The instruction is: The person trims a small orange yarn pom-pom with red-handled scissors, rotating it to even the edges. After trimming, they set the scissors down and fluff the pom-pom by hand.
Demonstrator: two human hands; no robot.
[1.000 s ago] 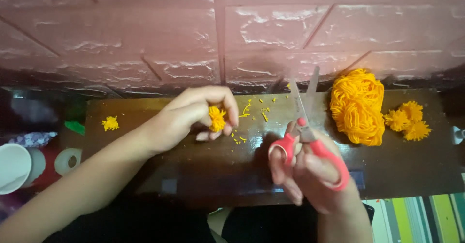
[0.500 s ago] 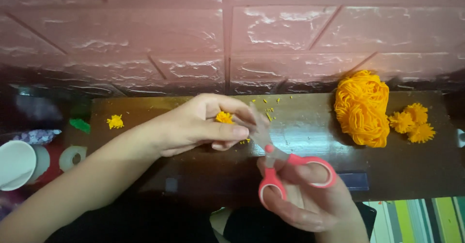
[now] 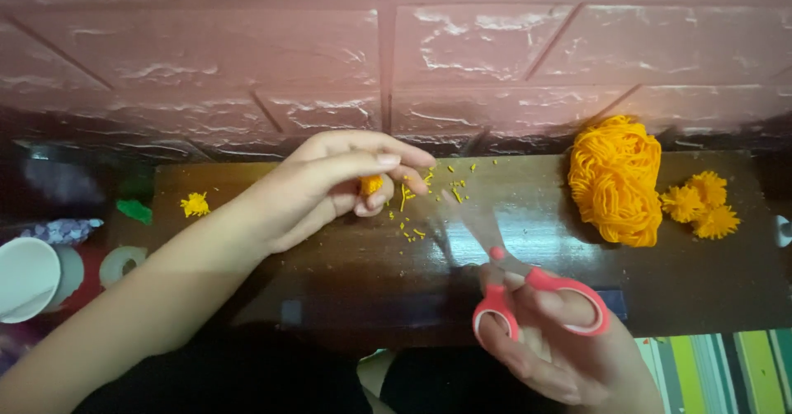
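Note:
My left hand [image 3: 330,187] pinches a small orange yarn pompom [image 3: 372,185] above the dark wooden board [image 3: 346,274]. My right hand [image 3: 561,348], at the board's near edge, holds red-handled scissors [image 3: 528,286] with the blurred blades apart and pointing up-left toward the pompom. Tiny orange yarn clippings [image 3: 412,208] lie scattered on the board under and beside the pompom.
A skein of orange yarn [image 3: 615,179] and finished orange pompoms [image 3: 701,204] lie at the board's right end. One small pompom [image 3: 195,205] and a green scrap [image 3: 134,210] sit at the left, near a white cup [image 3: 26,278] and tape roll [image 3: 122,264]. A brick-pattern wall [image 3: 396,51] stands behind.
The scissors have dropped lower and toward me, their blades swinging from upright to angled at the pompom. My left hand has turned the pompom, which is now mostly hidden by the fingers.

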